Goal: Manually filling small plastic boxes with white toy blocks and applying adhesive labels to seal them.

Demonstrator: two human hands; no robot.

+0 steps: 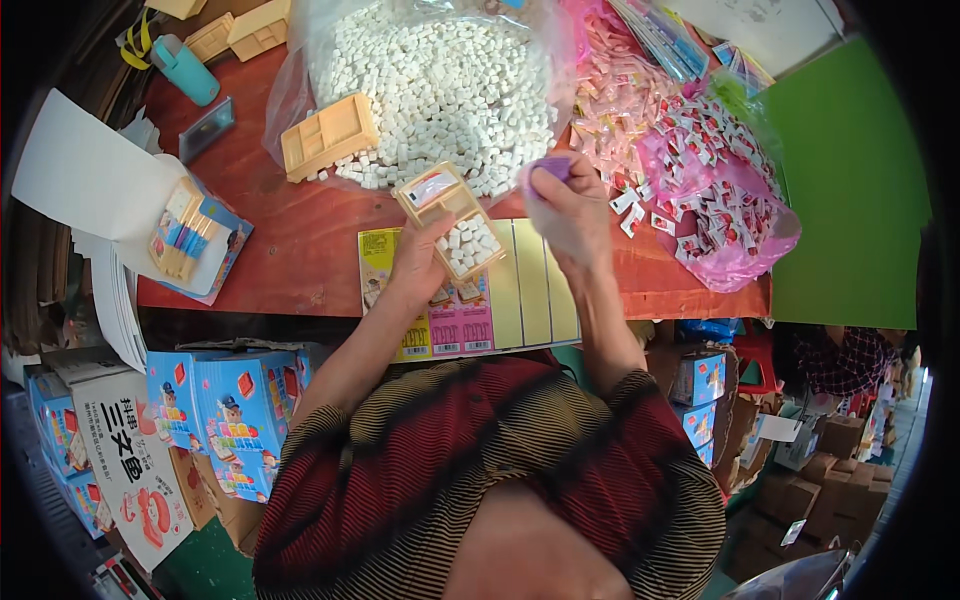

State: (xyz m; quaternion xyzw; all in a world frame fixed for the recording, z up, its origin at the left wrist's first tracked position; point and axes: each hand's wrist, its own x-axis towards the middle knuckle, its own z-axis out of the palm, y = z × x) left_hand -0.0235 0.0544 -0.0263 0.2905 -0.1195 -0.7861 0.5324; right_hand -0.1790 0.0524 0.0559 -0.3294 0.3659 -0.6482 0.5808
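Note:
My left hand (pixel 418 262) grips a small cream plastic tray (pixel 432 212), which is divided into compartments. One end of it holds a white and red sachet (pixel 431 187); small white cubes (pixel 470 247) fill the other end. To its right, my right hand (pixel 575 215) is closed on a purple object (pixel 549 172), blurred by motion and too unclear to name. Just beyond both hands, a heap of white cubes (pixel 430 80) lies in an open clear plastic bag. A second cream tray (pixel 330 136) rests at the heap's left edge.
Right of the heap lie pink packets (pixel 610 85) and a pink bag of small sachets (pixel 715 190). Printed cards (pixel 470 322) lie along the front edge. An open box of tubes (pixel 190 245), a teal bottle (pixel 187 72) and a dark case (pixel 207 128) stand left.

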